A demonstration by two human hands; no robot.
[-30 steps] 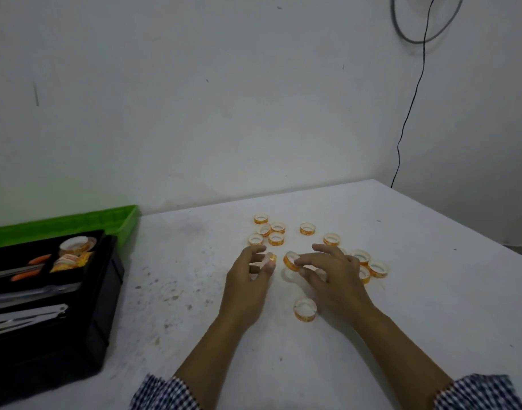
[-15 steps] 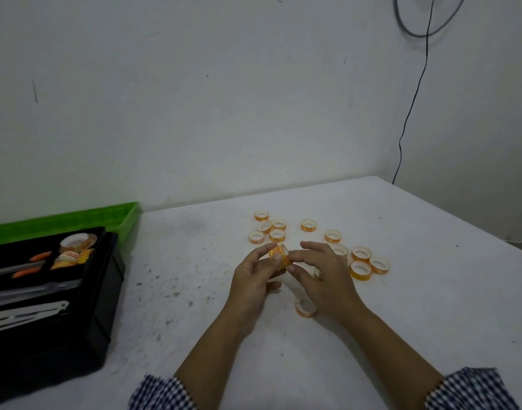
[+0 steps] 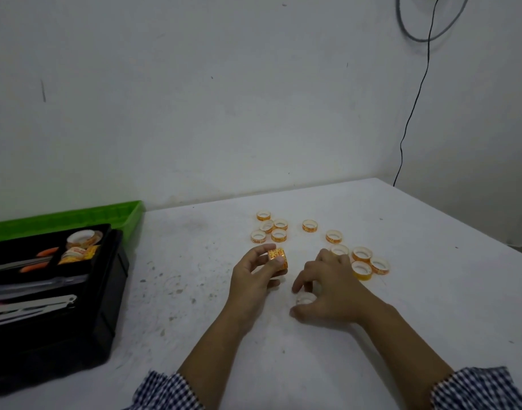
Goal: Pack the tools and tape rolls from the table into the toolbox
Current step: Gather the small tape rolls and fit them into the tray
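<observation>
**Gathering the tape rolls.** The left hand (image 3: 251,276) pinches a short stack (image 3: 278,259) of orange rolls between thumb and fingertips, clear of the table (image 3: 194,335). The right hand (image 3: 333,291) arches over a single roll (image 3: 305,298) that lies flat on the table, with the thumb at its near side, the forefinger at its far side and the fingers curled round it. The roll is blurred, so how firmly they bear on it cannot be told. Loose rolls (image 3: 279,235) lie just beyond the fingertips: five clustered past the left fingers, two singles between the hands and four close by the right knuckles. The toolbox (image 3: 118,291) stands open well to the left of the left fingers, with tools (image 3: 32,304) and some rolls already in its tray. The step in hand appears to be adding this roll to the stack before carrying the lot across. To do it well, nip the roll across its rim, lift it straight up and seat it squarely on the stack's free end. Keep the left thumb and fingers pressing firmly, and keep the stack short, since a long one may buckle and scatter.
</observation>
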